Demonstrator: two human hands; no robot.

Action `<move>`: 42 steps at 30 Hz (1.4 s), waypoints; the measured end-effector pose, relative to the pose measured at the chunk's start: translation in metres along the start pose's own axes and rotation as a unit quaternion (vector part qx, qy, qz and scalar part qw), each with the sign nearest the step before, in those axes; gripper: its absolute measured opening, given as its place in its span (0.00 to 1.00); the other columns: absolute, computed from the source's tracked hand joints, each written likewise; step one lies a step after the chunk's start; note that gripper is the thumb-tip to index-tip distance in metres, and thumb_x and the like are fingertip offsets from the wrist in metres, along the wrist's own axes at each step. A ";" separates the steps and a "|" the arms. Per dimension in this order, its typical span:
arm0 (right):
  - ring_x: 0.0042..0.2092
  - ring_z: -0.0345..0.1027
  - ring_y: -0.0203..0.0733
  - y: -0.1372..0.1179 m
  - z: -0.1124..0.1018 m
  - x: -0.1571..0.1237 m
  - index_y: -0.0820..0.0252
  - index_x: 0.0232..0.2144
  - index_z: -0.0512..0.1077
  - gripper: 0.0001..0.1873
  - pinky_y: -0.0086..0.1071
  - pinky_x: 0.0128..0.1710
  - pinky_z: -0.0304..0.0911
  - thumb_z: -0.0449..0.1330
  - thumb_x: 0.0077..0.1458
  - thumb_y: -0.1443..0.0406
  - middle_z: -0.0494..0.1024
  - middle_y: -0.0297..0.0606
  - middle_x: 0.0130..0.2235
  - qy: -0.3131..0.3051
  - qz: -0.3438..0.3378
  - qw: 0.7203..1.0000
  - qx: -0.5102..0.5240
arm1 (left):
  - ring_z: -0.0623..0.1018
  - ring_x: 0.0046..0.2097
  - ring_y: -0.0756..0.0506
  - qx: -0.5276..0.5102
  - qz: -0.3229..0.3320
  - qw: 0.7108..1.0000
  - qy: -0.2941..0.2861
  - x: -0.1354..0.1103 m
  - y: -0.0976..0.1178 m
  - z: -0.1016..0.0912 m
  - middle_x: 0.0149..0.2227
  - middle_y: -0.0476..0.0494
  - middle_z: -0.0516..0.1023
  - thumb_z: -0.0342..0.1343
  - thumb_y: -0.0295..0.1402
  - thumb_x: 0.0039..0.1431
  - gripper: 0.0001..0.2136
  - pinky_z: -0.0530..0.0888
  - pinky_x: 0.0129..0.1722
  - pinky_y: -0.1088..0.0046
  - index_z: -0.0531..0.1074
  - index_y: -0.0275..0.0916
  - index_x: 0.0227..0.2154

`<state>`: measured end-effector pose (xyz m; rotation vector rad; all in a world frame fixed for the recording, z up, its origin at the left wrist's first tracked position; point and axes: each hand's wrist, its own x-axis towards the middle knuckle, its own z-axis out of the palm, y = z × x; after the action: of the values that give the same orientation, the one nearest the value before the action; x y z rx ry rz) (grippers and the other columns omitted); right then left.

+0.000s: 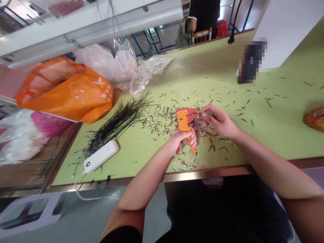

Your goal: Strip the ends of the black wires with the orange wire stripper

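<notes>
My left hand [181,141] is wrapped round the handles of an orange wire stripper [185,121], which stands upright above the green table [141,148]. My right hand [218,119] sits just right of the tool's red jaws, its fingers pinched together at the jaw; what they hold is too small to make out. A heap of stripped insulation bits and copper strands [206,130] lies under both hands. A bundle of thin black wires [118,123] lies to the left.
A white power strip [101,156] lies near the front edge. Orange [68,89], pink and clear plastic bags [141,72] crowd the left and back. A blurred dark object [250,62] stands at the back right. Another person sits beyond the table [204,13].
</notes>
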<state>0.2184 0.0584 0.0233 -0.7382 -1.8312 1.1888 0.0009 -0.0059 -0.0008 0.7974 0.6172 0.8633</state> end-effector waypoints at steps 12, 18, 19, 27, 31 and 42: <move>0.27 0.54 0.34 -0.003 0.002 0.004 0.57 0.35 0.74 0.19 0.32 0.27 0.53 0.58 0.73 0.52 0.65 0.30 0.27 0.082 -0.075 0.994 -0.004 | 0.73 0.25 0.49 -0.071 0.010 0.997 -0.026 -0.005 0.006 0.017 0.24 0.51 0.69 0.68 0.44 0.55 0.16 0.76 0.30 0.69 0.72 0.37 0.30; 0.26 0.53 0.33 -0.007 0.005 0.000 0.57 0.35 0.76 0.20 0.32 0.26 0.52 0.59 0.73 0.51 0.63 0.29 0.25 0.108 -0.073 0.990 0.047 | 0.72 0.25 0.49 -0.099 0.016 0.994 -0.045 -0.011 0.009 0.023 0.24 0.50 0.69 0.69 0.45 0.55 0.16 0.74 0.29 0.70 0.72 0.37 0.32; 0.26 0.53 0.33 -0.007 0.004 0.000 0.58 0.34 0.76 0.20 0.32 0.26 0.52 0.59 0.72 0.50 0.63 0.29 0.25 0.113 -0.071 0.990 0.055 | 0.71 0.25 0.49 -0.101 0.018 0.994 -0.047 -0.011 0.010 0.024 0.24 0.51 0.69 0.68 0.45 0.55 0.16 0.73 0.29 0.71 0.72 0.37 0.32; 0.25 0.50 0.32 -0.007 0.016 -0.006 0.56 0.34 0.77 0.16 0.32 0.25 0.47 0.63 0.70 0.52 0.59 0.26 0.24 0.109 -0.040 0.978 0.175 | 0.72 0.25 0.49 -0.124 0.031 0.989 -0.075 -0.016 0.007 0.033 0.26 0.50 0.69 0.66 0.44 0.57 0.15 0.75 0.29 0.70 0.73 0.37 0.34; 0.24 0.50 0.32 -0.014 -0.003 -0.001 0.55 0.32 0.74 0.15 0.32 0.24 0.49 0.64 0.69 0.54 0.58 0.25 0.23 0.128 -0.006 0.968 0.216 | 0.69 0.24 0.50 -0.135 0.055 0.988 -0.056 -0.024 0.023 0.025 0.24 0.51 0.67 0.66 0.41 0.56 0.12 0.74 0.27 0.70 0.71 0.39 0.31; 0.25 0.55 0.34 0.015 -0.005 0.004 0.55 0.34 0.74 0.19 0.31 0.24 0.54 0.61 0.71 0.49 0.64 0.28 0.25 0.071 -0.037 0.993 0.085 | 0.73 0.27 0.48 -0.116 0.033 0.993 0.010 -0.011 0.026 0.000 0.25 0.50 0.70 0.69 0.45 0.48 0.17 0.79 0.31 0.66 0.70 0.40 0.30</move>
<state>0.2215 0.0698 0.0122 -0.6374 -1.6051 1.1961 -0.0154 -0.0047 0.0217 0.6008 0.4998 0.9843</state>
